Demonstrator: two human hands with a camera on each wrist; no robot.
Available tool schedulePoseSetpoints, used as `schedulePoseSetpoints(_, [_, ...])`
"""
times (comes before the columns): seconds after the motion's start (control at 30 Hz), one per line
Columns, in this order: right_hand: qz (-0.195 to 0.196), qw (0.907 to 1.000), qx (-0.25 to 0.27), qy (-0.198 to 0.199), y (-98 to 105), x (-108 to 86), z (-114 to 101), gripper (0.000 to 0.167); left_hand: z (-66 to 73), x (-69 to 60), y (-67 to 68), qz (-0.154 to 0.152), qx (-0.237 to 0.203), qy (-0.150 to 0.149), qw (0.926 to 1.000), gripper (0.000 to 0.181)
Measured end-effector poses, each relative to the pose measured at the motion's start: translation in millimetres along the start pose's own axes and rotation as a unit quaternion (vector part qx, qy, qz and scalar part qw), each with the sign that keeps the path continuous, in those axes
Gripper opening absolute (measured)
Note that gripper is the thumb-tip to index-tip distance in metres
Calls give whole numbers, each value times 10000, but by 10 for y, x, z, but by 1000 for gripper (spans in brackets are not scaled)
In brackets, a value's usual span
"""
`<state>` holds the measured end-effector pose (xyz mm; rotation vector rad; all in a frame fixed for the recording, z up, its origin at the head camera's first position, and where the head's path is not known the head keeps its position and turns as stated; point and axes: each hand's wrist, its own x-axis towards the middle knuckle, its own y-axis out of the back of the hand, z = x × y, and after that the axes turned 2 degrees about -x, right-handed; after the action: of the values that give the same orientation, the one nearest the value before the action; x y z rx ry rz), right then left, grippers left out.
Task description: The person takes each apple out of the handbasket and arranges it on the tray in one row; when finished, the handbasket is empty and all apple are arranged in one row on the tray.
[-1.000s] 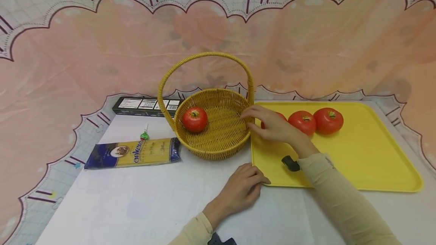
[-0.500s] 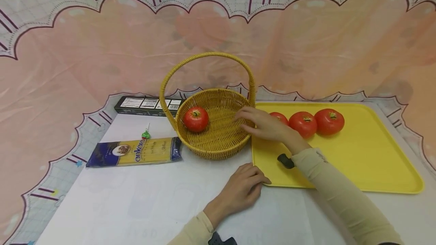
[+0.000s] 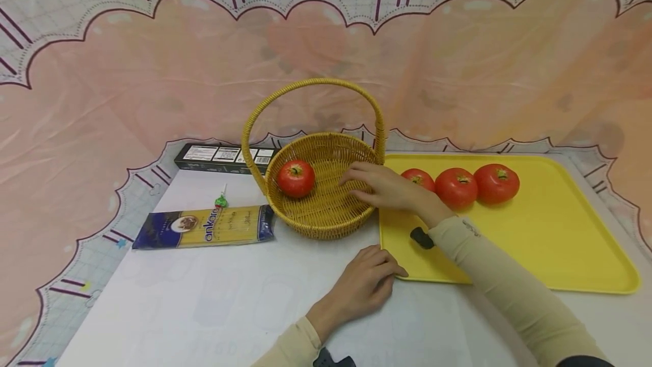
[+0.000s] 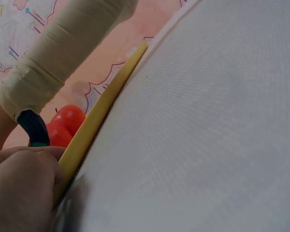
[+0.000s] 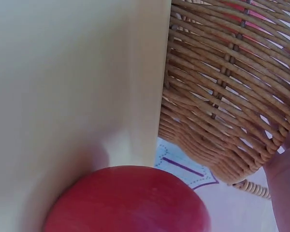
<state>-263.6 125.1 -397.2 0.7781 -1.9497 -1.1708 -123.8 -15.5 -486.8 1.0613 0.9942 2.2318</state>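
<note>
The right hand (image 3: 389, 188) reaches over the right rim of the basket (image 3: 326, 226). Its fingers are loosely bent and apart, and they look released, with nothing seen between them. Whether this hand touches the rim, I cannot tell. In front of its fingertips, to their left, one red fruit (image 3: 296, 179) sits inside the basket, near the left wall and well apart from the fingers. The handle (image 3: 316, 81) of the basket rises in an arch beyond the right hand.

On the other side of the same hand lie three red fruits on the yellow tray (image 3: 550, 242): the nearest fruit (image 3: 419, 178), which the hand partly covers, then the middle fruit (image 3: 456, 188) and the far fruit (image 3: 496, 184), in a row to the right.

The left hand (image 3: 356, 285) is nearer to the person, with bent fingers at the near left corner of the tray. If they pinch the edge or only rest on it, I cannot tell.

To the left of both hands, on the white bench (image 3: 204, 310), lie a packet (image 3: 204, 227) marked "ankara", a green lollipop (image 3: 221, 201) just behind it, and a dark box (image 3: 219, 158) farther back.
</note>
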Motion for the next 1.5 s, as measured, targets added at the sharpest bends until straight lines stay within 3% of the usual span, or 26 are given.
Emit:
schedulePoseSetpoints(0.53, [-310,9967,-470,592,-66,220,-15,28,1,-12,-8,35,-18,-46,10000,24])
schedulePoseSetpoints(0.93, [-404,9962,-501,589,19,391,-33,34,10,-16,-10,-7,-35,-63,10000,24])
schedulePoseSetpoints(1.3, [-1145,9895,-823,325,1,622,-72,46,2,-14,-13,99,-81,-40,9999,24])
schedulePoseSetpoints(1.5, [-1186,9891,-824,290,20,724,-73,47,-1,-18,-20,102,-125,-48,9999,25])
